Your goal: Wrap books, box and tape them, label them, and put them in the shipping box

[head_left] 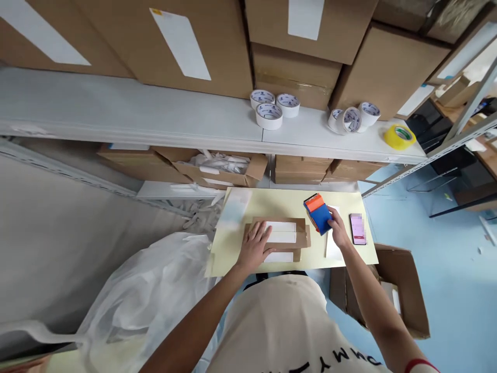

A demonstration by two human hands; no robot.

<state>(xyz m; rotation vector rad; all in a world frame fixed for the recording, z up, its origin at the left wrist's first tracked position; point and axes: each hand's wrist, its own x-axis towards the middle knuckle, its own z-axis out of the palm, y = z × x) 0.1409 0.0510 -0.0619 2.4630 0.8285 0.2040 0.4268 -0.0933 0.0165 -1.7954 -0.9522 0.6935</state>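
My left hand (254, 246) lies on a small brown cardboard box (303, 238), fingers stretched out over its left end. White labels (280, 237) run along the top of that box. A second small cardboard box (296, 255) with a white label shows just in front of it. My right hand (338, 230) grips a blue and orange tape dispenser (319, 215) above the table, right of the boxes. A white sheet (333, 247) lies under my right hand, partly hidden by it.
A phone (357, 229) lies on the right of the pale yellow table (272, 197). Several tape rolls (269, 116) and a yellow tape roll (399, 137) sit on the shelf (194, 116) beyond. An open carton (407, 290) stands at right, white plastic sheeting (151, 285) at left.
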